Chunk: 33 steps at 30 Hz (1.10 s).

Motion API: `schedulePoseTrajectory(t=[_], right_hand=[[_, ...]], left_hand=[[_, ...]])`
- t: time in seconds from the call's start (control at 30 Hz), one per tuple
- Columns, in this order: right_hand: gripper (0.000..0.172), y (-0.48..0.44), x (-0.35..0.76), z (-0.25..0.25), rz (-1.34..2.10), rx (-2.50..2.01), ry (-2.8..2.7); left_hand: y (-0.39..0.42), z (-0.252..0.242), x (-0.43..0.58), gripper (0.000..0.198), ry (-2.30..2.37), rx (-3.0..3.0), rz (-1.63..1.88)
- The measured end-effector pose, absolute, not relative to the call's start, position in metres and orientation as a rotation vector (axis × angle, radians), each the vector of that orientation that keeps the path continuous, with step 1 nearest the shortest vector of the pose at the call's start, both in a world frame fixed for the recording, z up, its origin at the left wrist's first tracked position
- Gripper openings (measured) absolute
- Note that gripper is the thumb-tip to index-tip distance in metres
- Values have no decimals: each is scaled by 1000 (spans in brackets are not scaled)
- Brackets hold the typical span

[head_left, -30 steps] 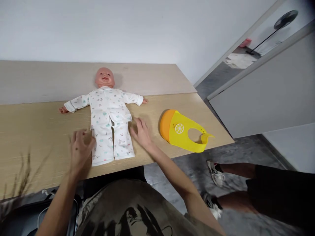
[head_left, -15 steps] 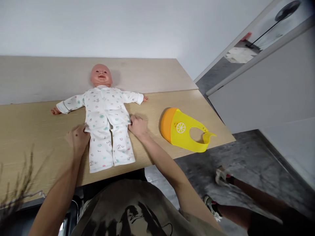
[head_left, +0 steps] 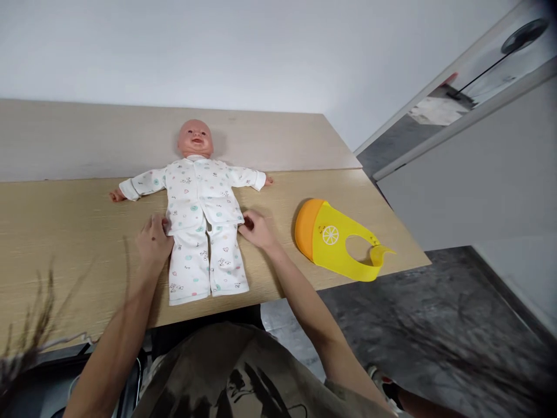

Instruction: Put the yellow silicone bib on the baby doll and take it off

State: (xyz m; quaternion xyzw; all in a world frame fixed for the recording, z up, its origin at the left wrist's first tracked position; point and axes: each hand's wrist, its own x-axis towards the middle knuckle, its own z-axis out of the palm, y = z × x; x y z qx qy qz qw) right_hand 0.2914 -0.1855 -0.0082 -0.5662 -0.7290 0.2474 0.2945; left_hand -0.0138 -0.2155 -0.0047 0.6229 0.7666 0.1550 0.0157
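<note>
A baby doll (head_left: 195, 139) lies on its back on the wooden table, arms spread sideways. It wears white printed pajamas, a jacket (head_left: 200, 194) over matching pants (head_left: 189, 270). At the doll's waist, by the lower left corner of the jacket, my left hand (head_left: 155, 239) has its fingers closed on the cloth. Across from it, my right hand (head_left: 257, 230) pinches the pajamas at the right hip. Which layer each hand grips is not clear. To the right lies a yellow bib (head_left: 339, 255) with an orange pocket (head_left: 307, 229).
A pale board (head_left: 270, 136) runs along the back of the table (head_left: 87, 232), against the wall. The table's right end drops to a grey floor (head_left: 435, 302). Another person's leg (head_left: 398, 395) shows at lower right. Black trays or cases (head_left: 39, 383) sit below the table at lower left.
The view has shifted, so doll, hands and bib appear further right. Both hands stay at the doll's waist. The other person's legs have moved down, mostly out of view.
</note>
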Motion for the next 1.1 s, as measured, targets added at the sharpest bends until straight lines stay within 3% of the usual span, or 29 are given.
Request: schedulePoseTrajectory(t=[0.1,0.23,0.43,0.6,0.83,1.1], right_hand=[[10,-188,296,0,775,-1362,-1744],[24,-185,271,34,653,-1368,-1803],[37,-164,214,78,489,-1737,-2141],[25,-156,207,84,444,-1897,-2214],[18,-157,243,64,556,-1758,-1963],[14,-173,312,25,627,-1704,-1606]], left_hand=[[-216,-1,-13,18,2335,1946,476],[-215,1,-13,16,2311,1965,473],[-216,4,-12,17,2282,1949,443],[-216,5,-11,11,2268,1925,411],[-217,8,-10,10,2270,1919,401],[-218,7,-11,22,2272,1900,394]])
